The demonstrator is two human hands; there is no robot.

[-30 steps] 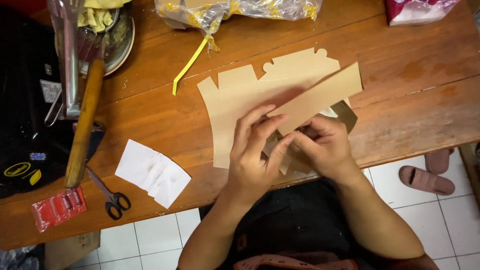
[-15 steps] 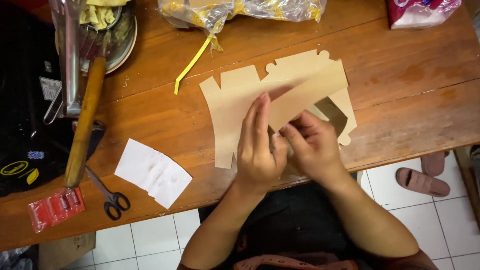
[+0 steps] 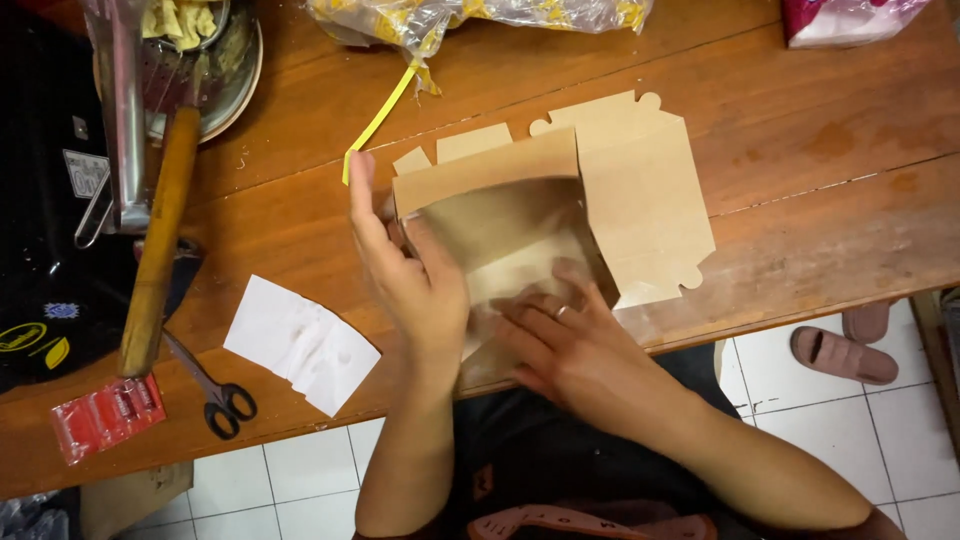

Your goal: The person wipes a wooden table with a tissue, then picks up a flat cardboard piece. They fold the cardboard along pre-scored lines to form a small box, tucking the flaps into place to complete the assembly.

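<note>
So up top-left there's a metal bowl (image 3: 236, 75) with some yellowish stuff in it, and a clear plastic bag (image 3: 480, 18) with more yellow bits along the far edge of the tabletop (image 3: 820, 130). Can't tell exactly what either holds.

The thing I'm working on is the flat brown cardboard box blank (image 3: 640, 190), lying near the front edge of the tabletop, right in front of me. One panel is folded up and over toward me.

My left hand (image 3: 405, 275) stands on its side, fingers straight and pointing away, pressed against the left end of the folded panel. Not wrapped around anything, just flat against it. My right hand (image 3: 570, 345) lies palm down, fingers spread, pushing on the lower part of the cardboard, also not clutching it.

Left of my hands there's a white paper sheet (image 3: 300, 345), scissors (image 3: 215, 395), a red packet (image 3: 105, 418) and a wooden handle (image 3: 160, 240). A yellow strip (image 3: 380, 118) sits just beyond my left fingertips. Open wood to the right of the blank, and the front edge is right under my wrists.
</note>
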